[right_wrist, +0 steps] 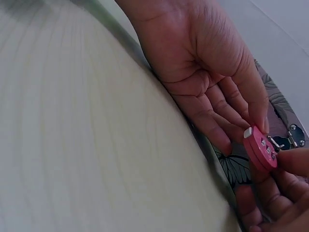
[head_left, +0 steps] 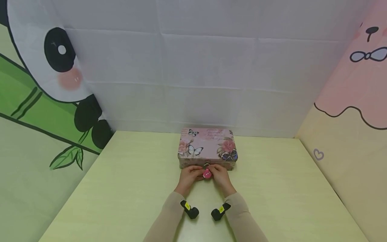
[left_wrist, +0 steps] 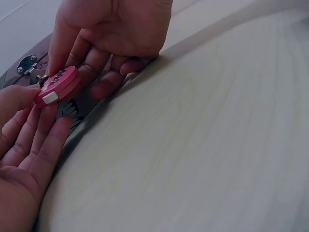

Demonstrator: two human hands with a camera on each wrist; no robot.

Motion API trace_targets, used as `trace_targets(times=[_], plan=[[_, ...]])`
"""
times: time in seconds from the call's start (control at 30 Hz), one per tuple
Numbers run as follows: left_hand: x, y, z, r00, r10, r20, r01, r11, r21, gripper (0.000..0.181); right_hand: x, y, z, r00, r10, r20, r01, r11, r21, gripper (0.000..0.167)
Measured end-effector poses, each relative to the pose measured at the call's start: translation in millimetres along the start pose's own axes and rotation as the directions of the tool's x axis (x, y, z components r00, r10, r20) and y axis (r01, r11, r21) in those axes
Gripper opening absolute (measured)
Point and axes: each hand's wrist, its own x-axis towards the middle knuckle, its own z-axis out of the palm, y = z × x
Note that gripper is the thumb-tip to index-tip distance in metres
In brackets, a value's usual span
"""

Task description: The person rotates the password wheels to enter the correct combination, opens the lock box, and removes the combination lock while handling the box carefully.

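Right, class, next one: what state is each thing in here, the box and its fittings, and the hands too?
Box: lid shut, sitting on the table.
Latch: on the box's front; whether fastened, can't tell.
Lock: held at the latch; whether locked, can't tell.
Left hand: pinching the lock.
Right hand: pinching the lock.

Looks like smooth plastic on the pink lock (right_wrist: 261,151), shiny metal on the clasp (left_wrist: 27,64). Shows a smooth, paper-like finish on the box (head_left: 208,144), matt wood grain on the tabletop (head_left: 121,185), creased cloth on the backdrop (head_left: 205,60).
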Motion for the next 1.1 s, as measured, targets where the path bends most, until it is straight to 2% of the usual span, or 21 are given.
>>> trace_targets(times=[0.23,0.33,0.37,0.47,0.57,0.63,0.73,0.93,1.1], plan=[[-0.7,0.6,1.0,1.000,0.011,-0.022,-0.012,1.000,-0.019,0.021,-0.3,3.0,0.9,1.000,0.008,0.012,-0.010,0.988,0.151,0.025],[-2.4,4.9,1.9,1.000,0.015,-0.028,-0.015,1.000,-0.026,0.019,1.1,9.0,-0.2,0.999,-0.035,0.028,0.027,0.973,0.228,0.027],[-2.9,6.2,2.2,0.999,0.016,-0.028,-0.016,1.000,-0.025,0.018,3.4,14.1,-0.9,0.996,-0.080,0.041,0.066,0.962,0.266,0.026],[-2.7,7.8,3.0,0.999,0.011,-0.036,-0.012,1.000,-0.028,0.018,5.0,18.5,-2.0,0.994,-0.098,0.047,0.081,0.954,0.288,0.026],[-1.9,5.7,3.4,0.999,0.006,-0.049,-0.009,0.999,-0.045,0.015,4.6,15.5,-1.4,0.998,-0.046,0.040,0.033,0.960,0.278,0.026],[-1.1,3.2,3.6,0.998,0.009,-0.059,-0.013,0.998,-0.060,0.013,1.5,8.1,-0.4,0.999,0.029,0.025,-0.035,0.965,0.260,0.027],[-0.5,0.3,3.7,0.997,0.022,-0.069,-0.027,0.997,-0.068,0.011,-0.8,1.7,0.4,0.998,0.066,0.016,-0.068,0.960,0.272,0.027],[-0.1,-2.0,4.3,0.995,0.030,-0.093,-0.036,0.997,-0.068,0.002,0.6,2.4,1.4,0.997,0.079,0.003,-0.077,0.950,0.304,0.025],[-0.2,-3.2,5.6,0.994,0.032,-0.105,-0.042,0.995,-0.090,0.006,0.6,4.2,1.8,0.996,0.083,-0.007,-0.077,0.945,0.317,0.023]])
